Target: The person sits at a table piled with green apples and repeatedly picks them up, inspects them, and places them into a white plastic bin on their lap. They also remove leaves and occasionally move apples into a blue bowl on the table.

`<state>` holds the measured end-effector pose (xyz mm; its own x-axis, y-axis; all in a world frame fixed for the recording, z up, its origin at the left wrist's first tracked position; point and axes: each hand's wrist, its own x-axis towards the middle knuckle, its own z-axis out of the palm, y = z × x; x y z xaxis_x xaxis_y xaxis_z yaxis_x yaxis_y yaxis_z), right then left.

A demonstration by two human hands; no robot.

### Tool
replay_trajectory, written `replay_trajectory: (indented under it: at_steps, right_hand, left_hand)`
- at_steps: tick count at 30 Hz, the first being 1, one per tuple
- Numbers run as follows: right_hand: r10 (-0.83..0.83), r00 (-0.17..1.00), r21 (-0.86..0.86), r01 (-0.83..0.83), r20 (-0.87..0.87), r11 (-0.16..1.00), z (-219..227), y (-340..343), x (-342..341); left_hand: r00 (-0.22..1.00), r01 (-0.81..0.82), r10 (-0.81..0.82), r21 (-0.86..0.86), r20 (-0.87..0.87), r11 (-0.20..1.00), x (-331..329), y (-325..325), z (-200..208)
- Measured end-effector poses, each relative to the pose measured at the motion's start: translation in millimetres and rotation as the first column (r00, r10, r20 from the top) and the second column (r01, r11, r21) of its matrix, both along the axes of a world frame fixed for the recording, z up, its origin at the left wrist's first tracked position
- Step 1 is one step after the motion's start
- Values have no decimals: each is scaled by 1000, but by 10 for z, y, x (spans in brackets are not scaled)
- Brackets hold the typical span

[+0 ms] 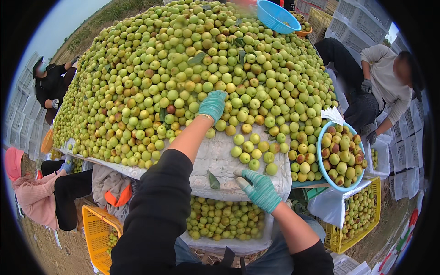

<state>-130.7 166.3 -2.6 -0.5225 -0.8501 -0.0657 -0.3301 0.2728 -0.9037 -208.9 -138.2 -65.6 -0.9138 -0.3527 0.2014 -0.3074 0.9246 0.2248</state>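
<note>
A large heap of small round green and reddish-brown fruits, looking like jujubes (151,87), covers the table in front of me. My left hand (213,105), in a teal knit glove, rests on the near slope of the heap; its fingertips are hidden among the fruits. My right hand (260,189), gloved alike, hovers by the pale padded cloth (215,158) at the table's near edge. Its thumb and fingers are apart, with nothing between them. Loose jujubes (254,153) lie just beyond it, and a green leaf (213,180) lies to its left.
Below the table edge sits a lined container of jujubes (224,220). At right are a blue basin (340,156) of browner fruits and a yellow crate (362,215). An orange crate (98,236) stands lower left, a blue basket (277,17) far back. Other people sit on both sides.
</note>
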Motion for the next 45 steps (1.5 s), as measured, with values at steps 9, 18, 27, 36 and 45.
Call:
replay_trajectory:
  at_steps: [9, 18, 27, 36, 45]
  right_hand:
    - [-78, 997, 49, 77, 17, 996, -79, 66, -146]
    - [-84, 994, -38, 87, 77, 996, -123, 109, -87]
    - [-62, 988, -9, 64, 142, 998, -150, 38, -78]
    - [-204, 245, 34, 558, 948, 829, -117, 38, -323]
    - [286, -412, 58, 649, 865, 759, -27, 107, -387]
  left_hand:
    - [941, -247, 239, 1, 237, 969, -549, 108, 372]
    - [884, -99, 36, 110, 466, 989, -696, -82, 367]
    - [912, 69, -145, 206, 384, 976, -431, 128, -93]
    - [959, 239, -151, 405, -239, 883, 581, 1136, 333]
    - [952, -24, 2, 70, 306, 997, -416, 364, 45]
